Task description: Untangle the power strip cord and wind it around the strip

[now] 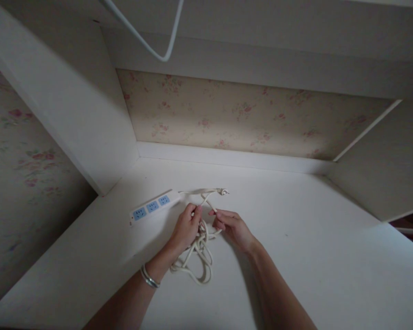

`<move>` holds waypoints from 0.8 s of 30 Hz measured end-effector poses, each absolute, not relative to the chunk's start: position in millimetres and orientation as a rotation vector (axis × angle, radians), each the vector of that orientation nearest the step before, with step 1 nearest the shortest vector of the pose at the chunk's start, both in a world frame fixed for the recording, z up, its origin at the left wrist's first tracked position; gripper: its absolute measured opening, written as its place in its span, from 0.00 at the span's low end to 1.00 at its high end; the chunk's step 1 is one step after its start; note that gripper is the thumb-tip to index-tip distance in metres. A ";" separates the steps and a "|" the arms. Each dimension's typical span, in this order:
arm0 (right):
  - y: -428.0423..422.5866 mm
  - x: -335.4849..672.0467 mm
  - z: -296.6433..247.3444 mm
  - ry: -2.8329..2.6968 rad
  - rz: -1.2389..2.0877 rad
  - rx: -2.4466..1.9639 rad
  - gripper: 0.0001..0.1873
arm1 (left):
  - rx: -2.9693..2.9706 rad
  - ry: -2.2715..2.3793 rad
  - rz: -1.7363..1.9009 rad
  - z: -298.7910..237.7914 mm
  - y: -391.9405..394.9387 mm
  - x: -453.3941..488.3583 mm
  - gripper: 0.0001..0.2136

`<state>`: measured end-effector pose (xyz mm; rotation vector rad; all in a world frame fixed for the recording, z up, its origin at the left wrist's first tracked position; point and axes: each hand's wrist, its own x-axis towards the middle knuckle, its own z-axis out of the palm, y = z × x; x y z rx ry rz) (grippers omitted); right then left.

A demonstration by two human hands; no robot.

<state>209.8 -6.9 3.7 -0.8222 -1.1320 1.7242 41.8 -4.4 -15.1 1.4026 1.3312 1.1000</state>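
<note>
A tangled cream power cord (203,247) lies in loose loops on the white desktop, below and between my hands. My left hand (187,227) is closed, pinching a part of the cord between thumb and fingers. Close by on the right, my right hand (234,228) grips another stretch of the same cord with its fingertips. The white power strip (153,206), with three blue socket panels, rests at an angle to the left of my hands. Beyond my fingers, the cord's plug end (222,191) lies near the strip's far end; its prongs are hard to make out.
The white desktop (313,256) runs to a low back ledge (234,157) under flowered wallpaper (213,114). White side panels stand at left (72,91) and right (382,160). Overhead are a white shelf (261,59) and a hanging bent white rod (165,57).
</note>
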 end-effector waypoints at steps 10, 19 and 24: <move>-11.2 213.5 3.7 -1.240 1.735 -0.803 0.25 | 1.324 1.438 1.162 -9.9 -2.4 38.9 0.17; -9.0 219.1 12.0 -0.866 1.768 -0.729 0.23 | 1.367 1.406 1.124 -9.7 -1.7 36.1 0.16; -6.1 216.9 10.1 -0.799 1.850 -0.742 0.18 | 1.424 1.411 1.182 -13.0 0.2 36.0 0.15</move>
